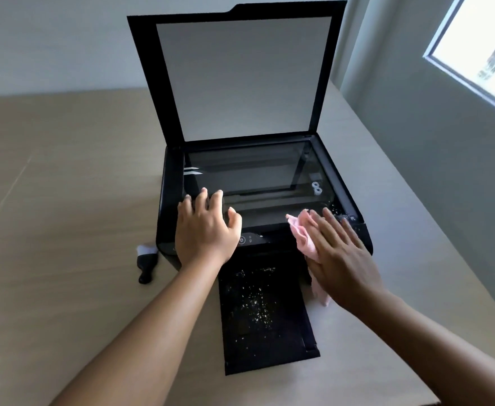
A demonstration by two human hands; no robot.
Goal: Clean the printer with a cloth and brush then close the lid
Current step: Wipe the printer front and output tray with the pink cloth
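Observation:
A black printer (170, 183) stands on a wooden table with its lid (240, 77) raised upright, showing the scanner glass (252, 171). My left hand (205, 230) rests spread on the glass's front left corner, fingers apart, holding nothing. My right hand (340, 253) presses flat on a pink cloth (303, 235) at the printer's front right corner. Pale crumbs speckle that corner and the black output tray (266, 312) sticking out at the front. A small black brush (146, 262) with white bristles lies on the table, left of the printer.
The wooden table (64, 200) stretches far to the left and ends close on the right, beside a grey wall with a bright window (480, 51). A white wall stands behind the lid.

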